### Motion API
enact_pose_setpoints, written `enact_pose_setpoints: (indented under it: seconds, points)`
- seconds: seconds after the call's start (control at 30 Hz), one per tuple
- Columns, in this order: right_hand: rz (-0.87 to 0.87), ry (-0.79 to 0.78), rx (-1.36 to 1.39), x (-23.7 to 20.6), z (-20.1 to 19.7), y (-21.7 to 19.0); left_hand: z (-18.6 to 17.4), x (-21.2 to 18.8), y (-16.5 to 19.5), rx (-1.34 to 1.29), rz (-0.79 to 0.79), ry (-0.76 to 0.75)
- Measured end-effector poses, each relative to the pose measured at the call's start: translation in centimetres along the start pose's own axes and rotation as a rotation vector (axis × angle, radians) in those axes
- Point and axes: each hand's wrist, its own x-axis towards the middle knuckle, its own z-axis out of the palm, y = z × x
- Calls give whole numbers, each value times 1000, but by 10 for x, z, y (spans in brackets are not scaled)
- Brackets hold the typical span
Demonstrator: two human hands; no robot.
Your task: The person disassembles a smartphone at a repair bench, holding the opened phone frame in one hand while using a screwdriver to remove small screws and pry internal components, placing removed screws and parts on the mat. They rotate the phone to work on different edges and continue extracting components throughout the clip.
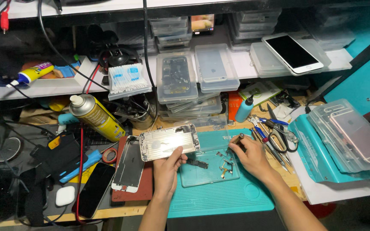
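My left hand (167,167) holds up a silver phone housing (169,142) by its lower edge, its inner side facing me and catching the light. My right hand (248,155) pinches a thin screwdriver (239,137) upright over the teal work mat (219,196). Between my hands lies a clear plastic tray (208,169) with small phone parts, brackets and a dark connector piece. To the left, a detached phone screen assembly (129,163) rests on a reddish pad.
A yellow spray can (96,115) leans at the left near a black phone (94,189) and a white earbud case (65,195). Scissors and tools (275,132) lie right of the mat. Clear boxes with phones (351,133) sit at the right, more boxes and a white phone (293,53) on the shelf.
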Motion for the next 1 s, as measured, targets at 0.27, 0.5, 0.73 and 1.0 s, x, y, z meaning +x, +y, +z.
enact_pose_setpoints:
  seconds: [0.27,0.5,0.73,1.0]
  points:
    - [-10,-9,4,0,-2,-2,-10,7,-6,-154,-53,10]
    - [49,-40,12,-5,-7,-12,-6,2,-3,-218,-103,-9]
    - [96,39,485,-13,-22,-19,9,-6,2,-150,-88,-94]
    - [-4,130,1022,-19,-53,-44,42,-22,-4,-156,-154,-244]
